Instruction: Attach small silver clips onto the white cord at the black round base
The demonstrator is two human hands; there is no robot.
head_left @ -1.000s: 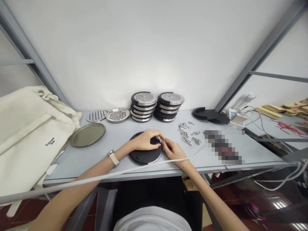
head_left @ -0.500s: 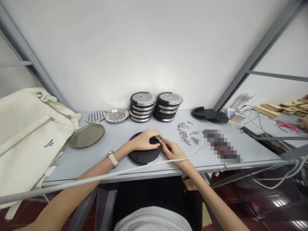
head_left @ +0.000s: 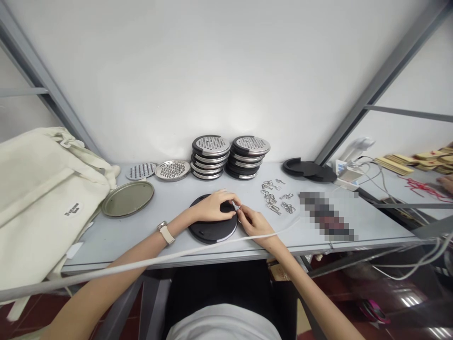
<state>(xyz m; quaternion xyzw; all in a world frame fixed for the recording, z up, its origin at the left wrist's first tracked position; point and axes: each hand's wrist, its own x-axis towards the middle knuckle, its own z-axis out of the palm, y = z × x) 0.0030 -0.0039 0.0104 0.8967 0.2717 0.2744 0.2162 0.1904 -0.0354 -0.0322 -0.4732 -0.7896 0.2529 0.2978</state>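
A black round grater base (head_left: 214,231) lies flat near the front of the table. Across its top rests my left hand (head_left: 215,205), fingers curled and closed, with index fingertip and thumb at a small metal clasp (head_left: 235,206) by the disc's right edge. My right hand (head_left: 253,221) pinches the same clasp from the right; its far end is hidden by the fingertips. Several loose metal clasps with rings (head_left: 271,196) lie to the right of my hands.
Behind stand two stacks of round graters, a left stack (head_left: 210,158) and a right stack (head_left: 249,158). Grater plates (head_left: 172,170), an olive lid (head_left: 128,199) and a cream bag (head_left: 46,203) are left. Black parts (head_left: 307,169) sit right. A white cable (head_left: 148,261) crosses in front.
My hands hold nearly the same pose at the clasp, which has tilted slightly. At the far right, another person's hand has shifted a little.
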